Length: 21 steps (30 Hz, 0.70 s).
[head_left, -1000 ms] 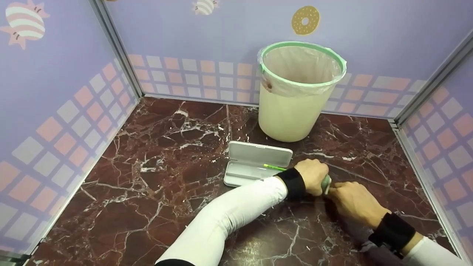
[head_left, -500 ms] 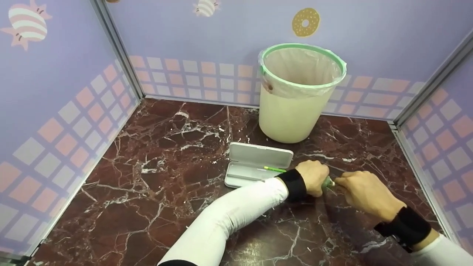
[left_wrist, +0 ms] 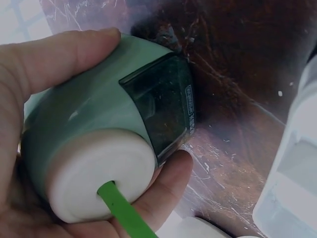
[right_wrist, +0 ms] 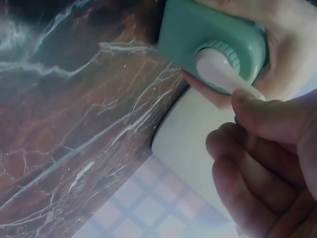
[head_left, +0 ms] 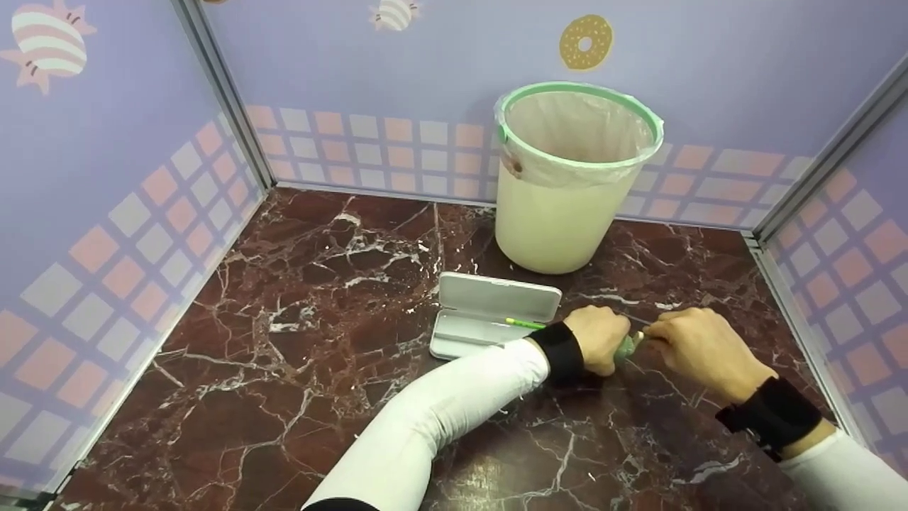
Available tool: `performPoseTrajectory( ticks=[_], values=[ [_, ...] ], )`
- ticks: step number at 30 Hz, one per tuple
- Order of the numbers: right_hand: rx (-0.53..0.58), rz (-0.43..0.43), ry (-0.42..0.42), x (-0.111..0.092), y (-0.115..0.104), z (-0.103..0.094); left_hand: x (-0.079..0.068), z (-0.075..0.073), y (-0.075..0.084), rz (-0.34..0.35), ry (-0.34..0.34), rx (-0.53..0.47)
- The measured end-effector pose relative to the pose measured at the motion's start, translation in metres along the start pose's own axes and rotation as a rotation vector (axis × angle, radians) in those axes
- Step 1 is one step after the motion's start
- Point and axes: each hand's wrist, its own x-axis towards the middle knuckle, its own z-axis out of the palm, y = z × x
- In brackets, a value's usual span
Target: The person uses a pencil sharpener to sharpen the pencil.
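My left hand (head_left: 597,337) grips a green pencil sharpener (head_left: 625,348), its thumb along one side of the body (left_wrist: 89,94). A green pencil (left_wrist: 125,208) sticks out of the hole in the sharpener's white round front (left_wrist: 79,183). On the opposite face is a pale crank (right_wrist: 230,74). Its end is pinched between the thumb and curled fingers of my right hand (head_left: 699,348). A dark see-through window (left_wrist: 161,101) shows on the sharpener's side. The pencil's tip is hidden inside.
An open white pencil case (head_left: 496,297) lies left of the hands. A bright green stick end (head_left: 523,323) shows over it; whether it lies inside I cannot tell. Behind stands a cream bin (head_left: 560,220) with a bag liner. Small white scraps dot the marbled table (head_left: 319,383).
My right hand has moved up and to the right, bringing the crank end round to the upper right of the sharpener. The left hand and the case stay nearly in place.
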Motion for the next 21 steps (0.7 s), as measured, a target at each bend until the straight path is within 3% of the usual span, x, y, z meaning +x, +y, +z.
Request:
performPoseTrajectory(
  ticks=[11,16,21],
  values=[
    [0.044,0.074,-0.042,0.01,0.009,0.004,-0.002,-0.002,-0.002,-0.004,0.001,-0.004],
    [0.048,0.114,-0.043,0.012,0.018,0.016,-0.001,0.0,-0.002,-0.012,-0.002,-0.01],
    [0.093,0.145,-0.117,0.015,0.025,0.031,-0.001,0.001,-0.002,-0.006,-0.008,-0.006]
  ],
)
